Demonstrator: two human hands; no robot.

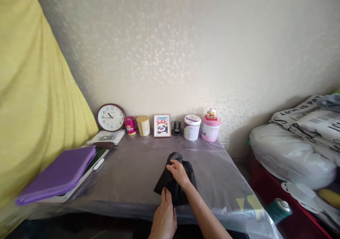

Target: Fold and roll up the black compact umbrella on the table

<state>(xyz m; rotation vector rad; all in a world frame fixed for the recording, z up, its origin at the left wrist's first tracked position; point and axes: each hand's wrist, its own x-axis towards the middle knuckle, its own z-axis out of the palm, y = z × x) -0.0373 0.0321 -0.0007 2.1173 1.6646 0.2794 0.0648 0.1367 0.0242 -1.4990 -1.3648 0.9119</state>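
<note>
The black cloth [171, 187] lies bunched near the front edge of the table [217, 175], with both hands on it. The left hand [163, 214] is loosely extended, fingers together, tips against the cloth's near side; the right hand [178, 171] is half curled over the upper part, thumb and forefinger bent close. Whether either truly pinches the dark fabric, I can't tell. To handle it well, I would let the left hand steady the near side lightly while the right works the folds flat, without dragging the slick plastic cover [127, 182] beneath. Along the wall, the magenta tin [130, 126], yellow-lidded can [143, 126], purple-and-white tub [192, 127] and pink-lidded tub [210, 129] all stand upright and look closed, their contents hidden; a cat figurine [211, 113] sits on the last one's lid.
</note>
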